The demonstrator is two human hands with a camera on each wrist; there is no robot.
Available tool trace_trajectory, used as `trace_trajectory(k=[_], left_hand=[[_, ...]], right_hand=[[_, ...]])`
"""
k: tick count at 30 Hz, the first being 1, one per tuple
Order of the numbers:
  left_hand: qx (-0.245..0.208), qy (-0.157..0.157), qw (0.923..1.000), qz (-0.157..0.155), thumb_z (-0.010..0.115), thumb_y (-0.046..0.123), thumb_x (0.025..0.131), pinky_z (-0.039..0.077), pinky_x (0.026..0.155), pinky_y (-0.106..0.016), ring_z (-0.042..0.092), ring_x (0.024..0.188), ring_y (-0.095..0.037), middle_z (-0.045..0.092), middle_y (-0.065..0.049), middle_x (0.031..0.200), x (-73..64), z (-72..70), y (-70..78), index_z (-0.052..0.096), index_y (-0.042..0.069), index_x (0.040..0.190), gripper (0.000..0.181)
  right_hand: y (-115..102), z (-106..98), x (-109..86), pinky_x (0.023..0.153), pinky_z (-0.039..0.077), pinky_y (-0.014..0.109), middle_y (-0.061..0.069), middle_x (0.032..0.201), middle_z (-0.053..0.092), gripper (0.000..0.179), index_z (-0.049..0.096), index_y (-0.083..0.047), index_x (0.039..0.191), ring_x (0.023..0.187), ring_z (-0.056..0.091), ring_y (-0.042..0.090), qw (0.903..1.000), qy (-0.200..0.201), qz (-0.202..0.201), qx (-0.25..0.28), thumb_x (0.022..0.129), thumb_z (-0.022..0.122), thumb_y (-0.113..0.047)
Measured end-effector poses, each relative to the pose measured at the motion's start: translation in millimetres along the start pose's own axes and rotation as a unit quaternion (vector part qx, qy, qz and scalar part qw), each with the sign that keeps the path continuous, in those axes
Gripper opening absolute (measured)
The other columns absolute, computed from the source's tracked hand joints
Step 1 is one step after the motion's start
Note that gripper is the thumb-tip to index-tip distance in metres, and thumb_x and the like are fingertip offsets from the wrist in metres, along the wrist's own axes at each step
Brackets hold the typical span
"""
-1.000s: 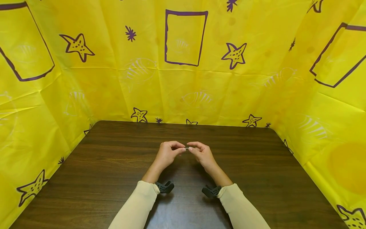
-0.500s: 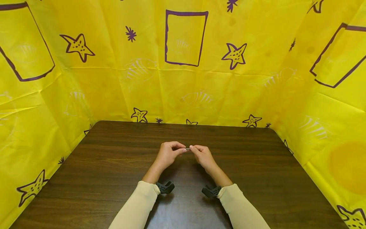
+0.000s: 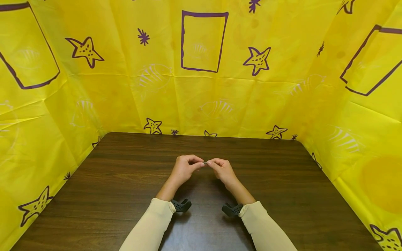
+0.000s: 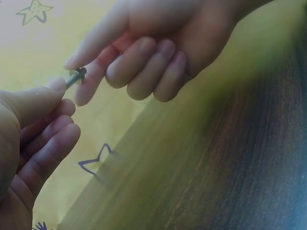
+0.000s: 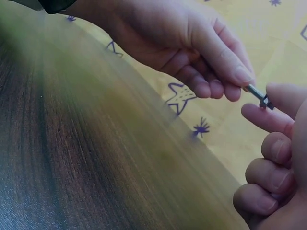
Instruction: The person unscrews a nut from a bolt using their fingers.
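Note:
A small metal bolt (image 5: 253, 90) is pinched between the thumb and fingertips of my left hand (image 3: 184, 169), above the middle of the table. On its free end sits a nut (image 5: 264, 101), with a short bit of the bolt poking out past it. My right hand (image 3: 223, 170) has its thumb and index finger on either side of that nut (image 4: 76, 75), and its other fingers are curled toward the palm. The part of the bolt inside my left fingertips is hidden.
A dark wood-grain table (image 3: 125, 209) lies under both hands. Yellow cloth (image 3: 119, 97) printed with starfish and fish hangs around its back and sides. Each wrist carries a dark strap mount, such as the left strap mount (image 3: 182, 205).
My right thumb and index finger were apart one second ago, came together at the bolt's end, and have since shifted slightly. The left hand keeps its place.

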State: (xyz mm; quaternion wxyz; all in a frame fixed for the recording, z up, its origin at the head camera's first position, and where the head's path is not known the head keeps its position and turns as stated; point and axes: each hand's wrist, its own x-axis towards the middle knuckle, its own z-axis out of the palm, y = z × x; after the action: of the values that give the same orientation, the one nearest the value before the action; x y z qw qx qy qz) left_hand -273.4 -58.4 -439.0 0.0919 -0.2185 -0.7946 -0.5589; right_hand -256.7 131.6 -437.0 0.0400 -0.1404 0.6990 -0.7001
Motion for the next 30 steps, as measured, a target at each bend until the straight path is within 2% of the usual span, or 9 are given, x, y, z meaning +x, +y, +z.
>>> trace_trajectory(k=[5, 10, 18, 21, 24, 30], left_hand=[[0.007, 0.002, 1.0000, -0.002, 0.077, 0.011, 0.084, 0.053, 0.056, -0.028, 0.067, 0.064, -0.029, 0.070, 0.001, 0.077, 0.4, -0.7, 1.2, 0.076, 0.009, 0.087, 0.004], [0.006, 0.001, 1.0000, -0.005, 0.077, 0.011, 0.084, 0.053, 0.056, -0.030, 0.067, 0.065, -0.028, 0.070, 0.001, 0.077, 1.3, -1.6, 2.0, 0.076, 0.010, 0.087, 0.004], [0.007, -0.006, 1.0000, 0.000, 0.077, 0.010, 0.084, 0.053, 0.056, -0.029, 0.067, 0.065, -0.030, 0.070, 0.001, 0.077, 0.8, -2.0, 0.7, 0.075, 0.008, 0.088, 0.005], [0.005, -0.005, 1.0000, -0.003, 0.077, 0.010, 0.083, 0.053, 0.056, -0.029, 0.067, 0.065, -0.031, 0.070, 0.000, 0.077, 0.7, -1.7, 0.9, 0.075, 0.008, 0.087, 0.005], [0.002, -0.005, 1.0000, -0.005, 0.077, 0.010, 0.083, 0.053, 0.056, -0.028, 0.067, 0.065, -0.032, 0.070, -0.001, 0.077, 0.6, -1.1, 1.4, 0.076, 0.008, 0.087, 0.005], [0.007, -0.009, 0.9999, -0.003, 0.077, 0.011, 0.083, 0.052, 0.055, -0.028, 0.067, 0.065, -0.033, 0.069, 0.000, 0.076, 0.0, 0.3, 2.4, 0.076, 0.008, 0.087, 0.005]], right_hand=[[15, -3, 5.3, 0.042, 0.020, 0.022, -0.007, 0.050, 0.034, 0.026, 0.063, 0.014, 0.108, 0.042, 0.024, 0.006, 0.9996, -0.002, -0.021, 0.020, 0.096, 0.061, -0.009], [18, -4, 5.2, 0.043, 0.021, 0.022, -0.006, 0.055, 0.036, 0.025, 0.063, 0.013, 0.111, 0.044, 0.025, 0.007, 0.9977, -0.007, -0.060, 0.031, 0.094, 0.062, -0.006], [19, -4, 5.6, 0.043, 0.021, 0.023, -0.005, 0.055, 0.036, 0.028, 0.062, 0.014, 0.112, 0.045, 0.026, 0.008, 0.9948, -0.010, -0.088, 0.050, 0.091, 0.062, -0.003], [18, -4, 6.2, 0.043, 0.022, 0.022, -0.004, 0.055, 0.036, 0.028, 0.060, 0.014, 0.116, 0.044, 0.028, 0.007, 0.9952, -0.003, -0.082, 0.054, 0.093, 0.059, -0.003], [16, -4, 6.2, 0.042, 0.023, 0.021, -0.004, 0.053, 0.036, 0.028, 0.059, 0.013, 0.118, 0.043, 0.029, 0.006, 0.9974, 0.011, -0.058, 0.042, 0.098, 0.056, -0.006], [-2, 2, -0.6, 0.042, 0.022, 0.021, -0.007, 0.048, 0.033, 0.036, 0.059, 0.019, 0.093, 0.042, 0.027, 0.005, 0.9985, 0.025, -0.025, -0.043, 0.103, 0.051, -0.015]])
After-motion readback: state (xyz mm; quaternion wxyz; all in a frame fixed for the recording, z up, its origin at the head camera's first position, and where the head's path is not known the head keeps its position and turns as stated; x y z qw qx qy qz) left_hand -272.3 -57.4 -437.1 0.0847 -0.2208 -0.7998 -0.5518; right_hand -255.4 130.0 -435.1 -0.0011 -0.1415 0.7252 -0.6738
